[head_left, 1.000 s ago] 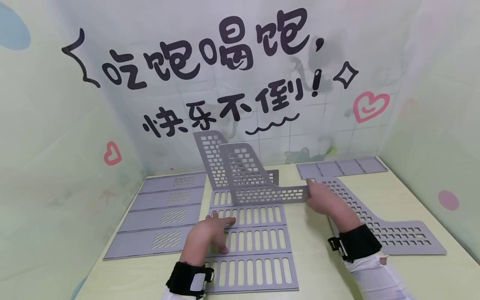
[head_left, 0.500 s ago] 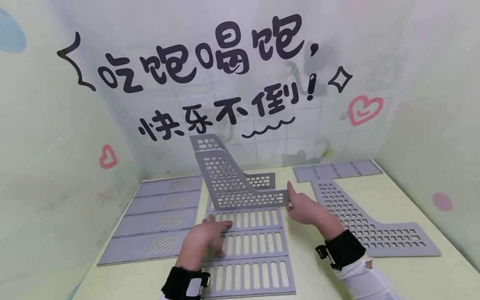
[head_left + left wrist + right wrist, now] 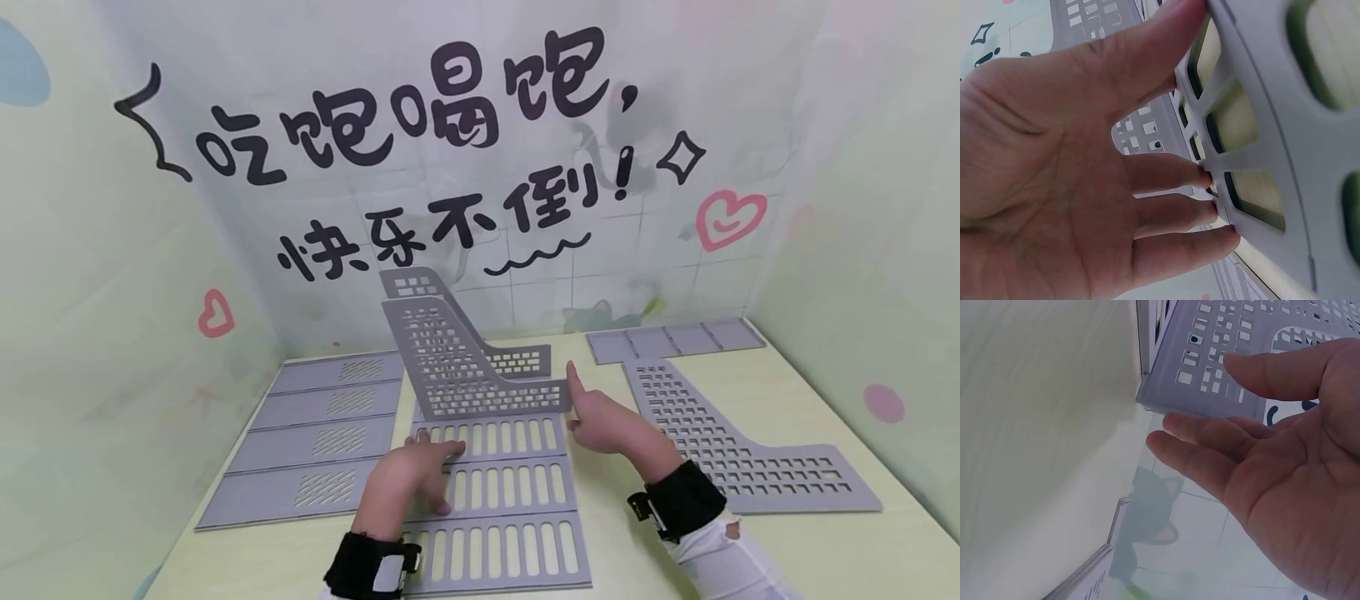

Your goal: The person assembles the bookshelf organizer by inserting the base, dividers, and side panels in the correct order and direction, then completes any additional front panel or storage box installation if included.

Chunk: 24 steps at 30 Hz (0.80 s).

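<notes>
A grey slotted panel (image 3: 510, 515) lies flat in creased sections in front of me. My left hand (image 3: 408, 475) rests on its left part, fingers spread and fingertips touching the surface. Across its far end stand two L-shaped perforated panels, one behind the other. The front L-shaped panel (image 3: 487, 400) partly hides the rear L-shaped panel (image 3: 521, 360). My right hand (image 3: 603, 421) is at the low right end of the front one. In the right wrist view, fairly straight fingers (image 3: 1191, 456) are at that end's edge, with the thumb apart from them.
A flat creased panel (image 3: 300, 450) with hatched patches lies at the left. Another L-shaped perforated panel (image 3: 757, 450) lies flat at the right, with a narrow creased strip (image 3: 652, 342) behind it. Printed cloth walls (image 3: 675, 275) surround the wooden table (image 3: 622, 533).
The front L-shaped panel has moved left, and my right hand has gone left with its end. My left hand keeps its place on the slotted panel. The head view has shifted slightly.
</notes>
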{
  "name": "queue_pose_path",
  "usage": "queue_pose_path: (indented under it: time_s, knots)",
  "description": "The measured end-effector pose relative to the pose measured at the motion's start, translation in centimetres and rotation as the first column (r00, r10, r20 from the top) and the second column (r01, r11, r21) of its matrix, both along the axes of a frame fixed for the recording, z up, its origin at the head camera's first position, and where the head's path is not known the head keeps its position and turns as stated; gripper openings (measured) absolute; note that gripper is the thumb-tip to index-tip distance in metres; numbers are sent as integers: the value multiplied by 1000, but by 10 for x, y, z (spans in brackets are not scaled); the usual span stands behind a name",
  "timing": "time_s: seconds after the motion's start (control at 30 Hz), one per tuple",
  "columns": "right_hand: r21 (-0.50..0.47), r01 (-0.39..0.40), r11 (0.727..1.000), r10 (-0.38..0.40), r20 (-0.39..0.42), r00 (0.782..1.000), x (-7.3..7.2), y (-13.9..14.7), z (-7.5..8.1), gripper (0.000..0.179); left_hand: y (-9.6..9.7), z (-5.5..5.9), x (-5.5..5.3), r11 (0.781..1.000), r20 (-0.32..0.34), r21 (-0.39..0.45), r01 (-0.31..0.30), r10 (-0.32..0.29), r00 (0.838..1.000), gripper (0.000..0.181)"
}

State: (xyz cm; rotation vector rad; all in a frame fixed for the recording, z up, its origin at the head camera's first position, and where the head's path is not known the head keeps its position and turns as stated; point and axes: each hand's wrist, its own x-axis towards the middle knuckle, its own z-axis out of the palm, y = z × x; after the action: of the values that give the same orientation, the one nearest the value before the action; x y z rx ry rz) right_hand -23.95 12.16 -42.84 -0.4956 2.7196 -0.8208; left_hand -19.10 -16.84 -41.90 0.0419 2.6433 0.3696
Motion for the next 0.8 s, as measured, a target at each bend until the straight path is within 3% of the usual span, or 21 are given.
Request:
queue_pose_path:
  time_s: [0.43,0.8]
  knots:
    - [-39,-39,998,38,-28,999,1,-4,-8,103,-3,-2,-4,998,29,-19,55,-55,998,96]
    - [-65,-83,994,81,-26,996,1,-9,-13,113,-1,-1,-4,995,31,-67,68,-66,997,96]
